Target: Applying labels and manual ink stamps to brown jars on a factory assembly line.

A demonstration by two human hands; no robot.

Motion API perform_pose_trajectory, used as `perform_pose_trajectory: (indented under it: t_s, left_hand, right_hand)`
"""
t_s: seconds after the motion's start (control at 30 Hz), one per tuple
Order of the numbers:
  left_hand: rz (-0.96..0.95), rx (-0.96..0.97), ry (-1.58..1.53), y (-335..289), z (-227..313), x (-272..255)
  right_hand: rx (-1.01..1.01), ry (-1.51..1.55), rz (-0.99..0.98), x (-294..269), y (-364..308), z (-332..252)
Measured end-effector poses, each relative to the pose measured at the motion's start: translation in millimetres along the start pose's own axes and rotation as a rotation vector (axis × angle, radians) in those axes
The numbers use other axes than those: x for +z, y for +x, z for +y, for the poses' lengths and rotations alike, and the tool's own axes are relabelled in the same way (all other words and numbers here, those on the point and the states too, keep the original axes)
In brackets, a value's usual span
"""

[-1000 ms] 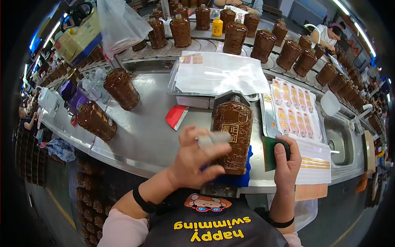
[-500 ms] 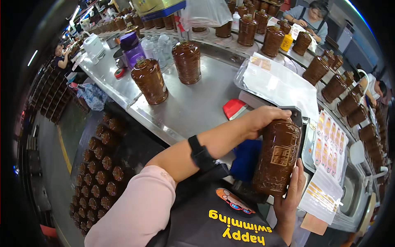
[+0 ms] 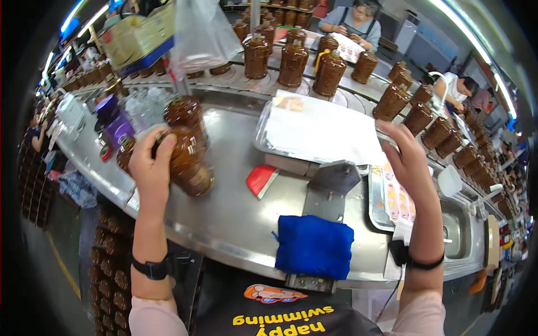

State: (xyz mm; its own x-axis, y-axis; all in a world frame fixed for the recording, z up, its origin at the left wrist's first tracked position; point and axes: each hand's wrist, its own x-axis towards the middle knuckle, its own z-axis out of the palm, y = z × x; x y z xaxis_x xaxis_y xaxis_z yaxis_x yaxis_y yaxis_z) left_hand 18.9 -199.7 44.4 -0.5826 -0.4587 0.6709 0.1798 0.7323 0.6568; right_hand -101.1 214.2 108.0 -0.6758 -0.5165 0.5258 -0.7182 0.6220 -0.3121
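Over the steel table, my left hand [image 3: 150,162] is closed round the neck of a brown glass bottle [image 3: 191,171], which leans slightly with its base toward me. Just behind it stands another brown bottle [image 3: 188,115], and part of a third [image 3: 125,154] shows left of my hand. My right hand [image 3: 404,154] is raised with fingers apart and nothing in it, near the right edge of a tray lined with a white sheet [image 3: 319,129]. Below that hand lies a sheet of orange-and-white labels [image 3: 392,193] on a metal tray.
A folded blue cloth [image 3: 315,246] covers a metal stand [image 3: 330,187] in front of me. A red scraper-like piece [image 3: 261,180] lies nearby. Brown bottles [image 3: 294,63] line the conveyor behind, where co-workers [image 3: 353,25] sit. A sink [image 3: 462,224] is at right; a purple jug [image 3: 114,120] at left.
The bottle that both hands held at the stand is no longer there. My left hand has moved left and grips a bottle's neck; my right hand has risen, empty. The view has turned rightward.
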Motion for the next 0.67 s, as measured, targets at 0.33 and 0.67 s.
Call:
perform_pose_trajectory:
  t_s: [0.33,0.67]
  left_hand:
    - [-0.047,-0.119,0.204,1,-10,6]
    - [-0.009,0.247,0.166,-28,14,-14]
  right_hand:
    - [0.065,-0.261,-0.079,116,235,185]
    - [0.241,-0.365,0.036,129,260,207]
